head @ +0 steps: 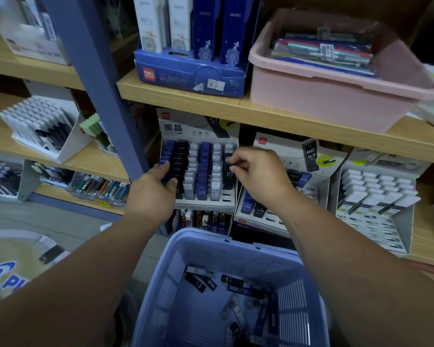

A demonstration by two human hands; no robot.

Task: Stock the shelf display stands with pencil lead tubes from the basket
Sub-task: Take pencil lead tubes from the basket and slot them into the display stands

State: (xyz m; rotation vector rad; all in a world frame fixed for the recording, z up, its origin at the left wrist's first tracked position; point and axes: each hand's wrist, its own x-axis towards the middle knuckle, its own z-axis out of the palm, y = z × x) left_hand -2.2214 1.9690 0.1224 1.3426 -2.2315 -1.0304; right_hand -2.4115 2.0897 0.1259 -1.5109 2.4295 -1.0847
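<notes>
Fingertips (236,162) of the right hand (256,171) pinch a black tube (228,177) at the stand's (186,126) right column; the left hand (153,194) curls round its left edge. A crooked push could jam the tube or topple its neighbours. Spare tubes (232,280) lie in the basket (201,236) below.

both my arms reach forward, bare to the elbow, the forearms coming in from the lower corners. my left hand (156,191) lies palm down, fingers stretched ahead with their tips out of sight and the thumb tucked in to the right; whether it grips anything i cannot tell. my right hand (257,169) sits a little higher, wrist bent leftward, fingers curled in, fingertips (236,162) pinching the top of a dark lead tube (229,175).
</notes>
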